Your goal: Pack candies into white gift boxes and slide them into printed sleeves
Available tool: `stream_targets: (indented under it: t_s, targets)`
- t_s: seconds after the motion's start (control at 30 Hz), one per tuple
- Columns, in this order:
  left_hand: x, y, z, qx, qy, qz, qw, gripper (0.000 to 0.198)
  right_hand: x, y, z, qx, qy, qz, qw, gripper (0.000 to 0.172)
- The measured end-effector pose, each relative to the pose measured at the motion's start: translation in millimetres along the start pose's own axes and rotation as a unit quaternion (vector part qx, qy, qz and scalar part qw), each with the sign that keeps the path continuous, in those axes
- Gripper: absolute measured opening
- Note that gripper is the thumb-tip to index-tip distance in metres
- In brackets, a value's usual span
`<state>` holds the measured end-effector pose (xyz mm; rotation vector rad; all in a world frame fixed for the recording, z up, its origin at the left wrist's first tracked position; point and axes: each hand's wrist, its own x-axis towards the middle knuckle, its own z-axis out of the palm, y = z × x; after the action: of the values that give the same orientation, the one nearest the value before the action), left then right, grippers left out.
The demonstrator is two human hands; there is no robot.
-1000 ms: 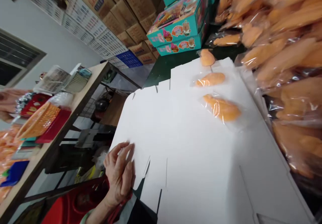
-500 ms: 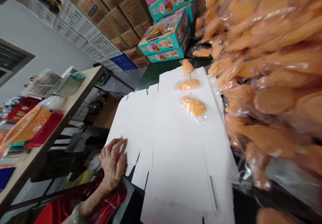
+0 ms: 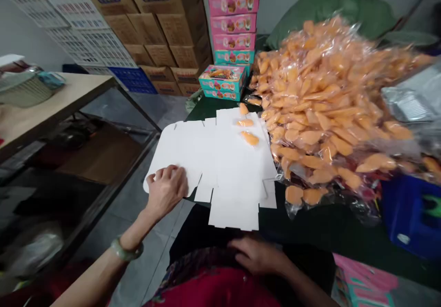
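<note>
A flat white die-cut cardboard box blank (image 3: 223, 160) lies on the dark green table (image 3: 310, 233) in front of me. My left hand (image 3: 167, 191) rests on its near left flap, fingers curled over the edge, gripping it. My right hand (image 3: 257, 254) lies against my lap below the blank, fingers loosely bent, with nothing visible in it. Three orange pieces in clear wrappers (image 3: 248, 137) sit on the far part of the blank.
A big heap of bagged orange pieces (image 3: 327, 109) fills the table's right side. Teal and pink printed boxes (image 3: 225, 77) and brown cartons (image 3: 161, 26) stack behind. A wooden bench with baskets (image 3: 51, 100) stands left; a blue crate (image 3: 413, 215) right.
The view has pulled back and up, showing the whole blank and heap. My left hand's fingers went from flat to curled on the flap. My right hand has come into view.
</note>
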<state>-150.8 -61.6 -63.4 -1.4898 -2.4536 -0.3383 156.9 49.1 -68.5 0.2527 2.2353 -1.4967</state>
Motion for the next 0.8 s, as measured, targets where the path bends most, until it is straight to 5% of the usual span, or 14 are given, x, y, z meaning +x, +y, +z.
stream_targets:
  t_s: [0.1, 0.17, 0.23, 0.27, 0.4, 0.53, 0.7, 0.8]
  targets:
    - [13, 24, -16.5, -0.070, 0.006, 0.115, 0.991, 0.036, -14, -39, -14, 0.011, 0.014, -0.047, 0.999, 0.037]
    - [26, 52, -22.3, -0.120, -0.040, 0.219, 0.967, 0.048, -2, -61, -45, -0.030, 0.171, -0.058, 0.983, 0.037]
    - [38, 82, -21.6, -0.123, -0.128, 0.277, 0.944, 0.073, 31, -70, -88, -0.170, 0.375, -0.023, 0.911, 0.040]
    - [44, 94, -19.2, -0.113, -0.169, 0.289, 0.935, 0.084, 51, -68, -113, -0.248, 0.417, -0.005, 0.874, 0.044]
    - [59, 116, -6.0, -0.092, -0.228, 0.316, 0.917, 0.092, 121, -35, -209, -0.446, 0.389, 0.048, 0.805, 0.052]
    - [61, 112, -2.5, -0.094, -0.213, 0.344, 0.909, 0.076, 139, -2, -285, -0.527, 0.347, 0.090, 0.770, 0.049]
    - [63, 106, -5.6, -0.085, -0.198, 0.372, 0.903, 0.063, 124, 20, -351, -0.533, 0.405, 0.195, 0.717, 0.044]
    - [61, 100, -1.2, -0.094, -0.175, 0.394, 0.897, 0.042, 121, 23, -364, -0.507, 0.420, 0.218, 0.720, 0.046]
